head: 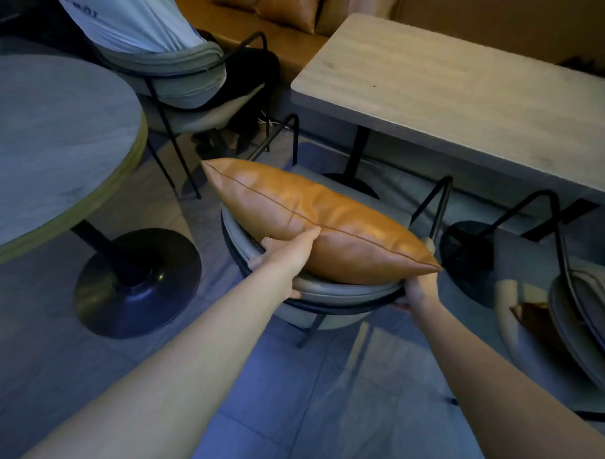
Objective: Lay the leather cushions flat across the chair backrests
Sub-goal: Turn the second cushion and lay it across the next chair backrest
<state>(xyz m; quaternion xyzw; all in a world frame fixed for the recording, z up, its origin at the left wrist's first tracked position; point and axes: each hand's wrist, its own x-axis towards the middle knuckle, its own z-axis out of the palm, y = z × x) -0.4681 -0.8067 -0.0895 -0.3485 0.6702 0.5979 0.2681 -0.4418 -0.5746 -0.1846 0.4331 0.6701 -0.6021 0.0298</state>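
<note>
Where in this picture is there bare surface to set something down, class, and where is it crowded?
Free: most of the rectangular wooden table, bare from its near-left corner across, with one dark object at its right edge; the round table at left also looks bare. Crowded: the grey chair backrest, covered by the leather cushion, with the left hand and right hand on it.

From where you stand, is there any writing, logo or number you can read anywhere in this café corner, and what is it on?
Dark printed letters run across the light blue shirt of the person seated at top left, but they are cut off, upside down and too blurred to read.
The tan leather cushion, the grey padded chair backrest, the round grey table and the rectangular wooden table: no text.
</note>
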